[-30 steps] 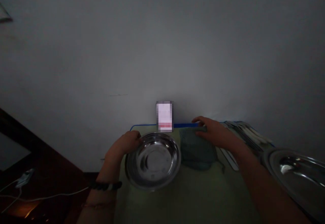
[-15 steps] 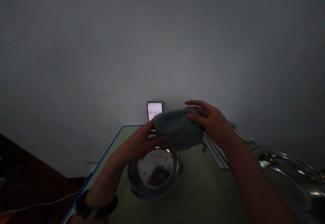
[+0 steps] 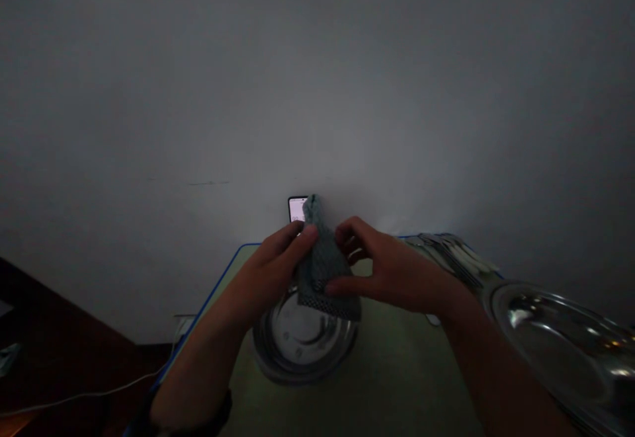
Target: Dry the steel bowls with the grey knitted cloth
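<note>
A grey-green textured cloth (image 3: 325, 258), folded together, is held up above a round metal bowl (image 3: 307, 351). My left hand (image 3: 285, 255) pinches its upper left side, thumb on the near face. On the other side, my right hand (image 3: 364, 258) has its thumb against the lower part of the cloth and its fingers curled by the right edge; I cannot tell how firmly they grip. The bowl stands on the table below, its far rim partly hidden by the cloth.
A lit phone (image 3: 296, 208) leans on the wall behind the cloth. To the right lies a large metal basin (image 3: 560, 351), with several flat pale and dark utensils (image 3: 454, 255) beyond it. The blue-edged table (image 3: 397, 377) meets the wall. A white cable (image 3: 99, 394) runs at lower left.
The cloth has gone from a wide, level shape to a narrower upright fold. My right hand has moved left and down, closer to my left hand, uncovering more of the utensils.
</note>
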A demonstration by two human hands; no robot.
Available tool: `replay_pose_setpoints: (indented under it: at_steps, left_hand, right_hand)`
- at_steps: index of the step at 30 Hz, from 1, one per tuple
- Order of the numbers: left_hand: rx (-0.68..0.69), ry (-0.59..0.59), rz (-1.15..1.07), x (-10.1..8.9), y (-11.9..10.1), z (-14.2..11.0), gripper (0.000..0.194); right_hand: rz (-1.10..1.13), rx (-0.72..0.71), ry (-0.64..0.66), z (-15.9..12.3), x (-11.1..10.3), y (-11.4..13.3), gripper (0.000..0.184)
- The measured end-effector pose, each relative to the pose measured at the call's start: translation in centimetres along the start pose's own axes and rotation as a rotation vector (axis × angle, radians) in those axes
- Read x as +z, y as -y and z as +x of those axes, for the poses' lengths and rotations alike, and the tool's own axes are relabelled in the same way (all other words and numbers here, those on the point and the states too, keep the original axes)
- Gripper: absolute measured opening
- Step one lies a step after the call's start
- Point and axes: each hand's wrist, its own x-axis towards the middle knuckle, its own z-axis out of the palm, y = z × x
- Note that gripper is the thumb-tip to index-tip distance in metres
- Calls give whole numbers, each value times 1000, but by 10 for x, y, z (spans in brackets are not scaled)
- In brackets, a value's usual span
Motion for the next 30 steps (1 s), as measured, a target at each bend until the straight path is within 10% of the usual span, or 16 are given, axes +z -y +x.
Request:
replay_pose_setpoints:
  at_steps: [16,25,30]
  left_hand:
    - [-100,-7,-91,-1,4,5,34]
    - [-135,34,372,-29,22,14,28]
    - [-48,-48,460,-53,20,15,26]
  right_hand:
    - [-272,-24,-20,6,-3,-15,18]
    - [-341,0,-727,15,-7,-27,16]
    - [-358,87,-820,12,-21,-35,19]
